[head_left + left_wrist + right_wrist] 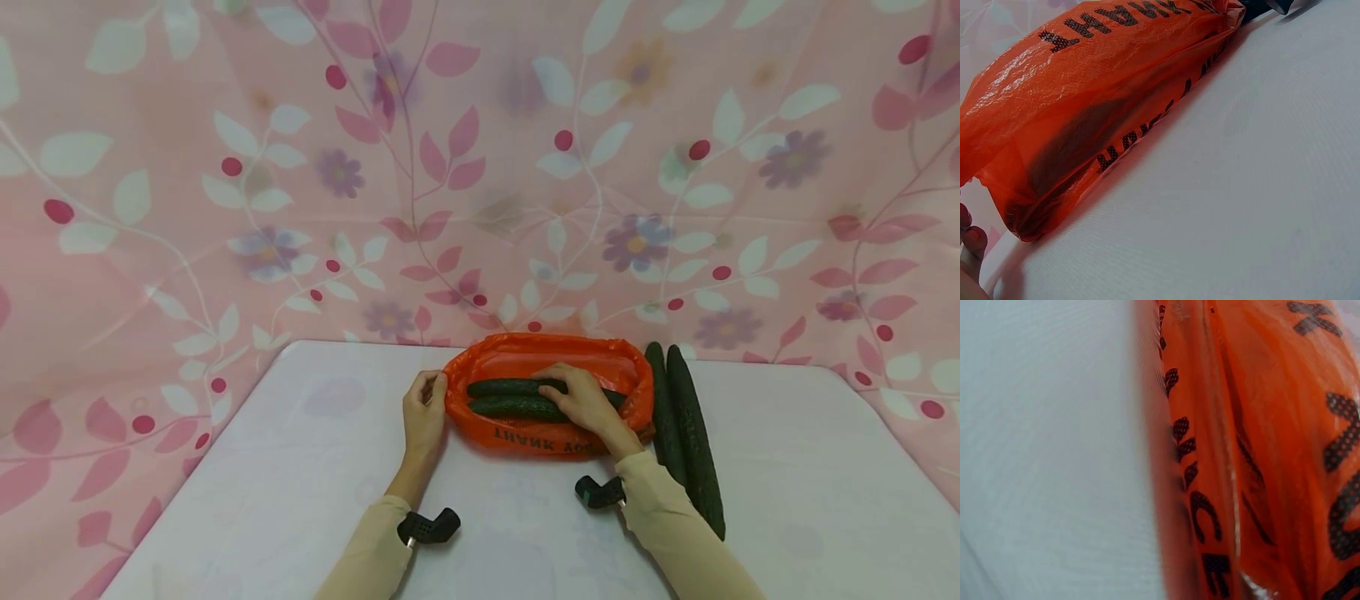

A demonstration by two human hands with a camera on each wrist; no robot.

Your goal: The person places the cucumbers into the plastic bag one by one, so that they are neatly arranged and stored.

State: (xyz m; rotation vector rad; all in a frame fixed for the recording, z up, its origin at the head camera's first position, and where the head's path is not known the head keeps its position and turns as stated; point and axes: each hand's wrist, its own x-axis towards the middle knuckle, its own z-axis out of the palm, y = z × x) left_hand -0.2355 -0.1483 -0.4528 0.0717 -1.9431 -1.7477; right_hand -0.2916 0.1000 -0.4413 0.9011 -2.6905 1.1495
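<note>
An orange plastic bag (pixel 551 346) with black lettering lies with its mouth spread wide on the table. Two dark green cucumbers lie side by side in it, a rear cucumber (pixel 498 387) and a front cucumber (pixel 510 406). My left hand (pixel 425 414) pinches the bag's left rim between thumb and fingers. Reaching in over the right side, my right hand (pixel 587 402) grips the rear cucumber, thumb on the near side and fingers beyond it. The right wrist view shows only the bag's printed side and the table; that hand is hidden there.
To the right of the bag lie two more long cucumbers, an inner one (pixel 666 417) and an outer one (pixel 697 450), partly behind the right sleeve. The white table (pixel 810 467) ends at a pink floral cloth (pixel 495 208) hanging behind it.
</note>
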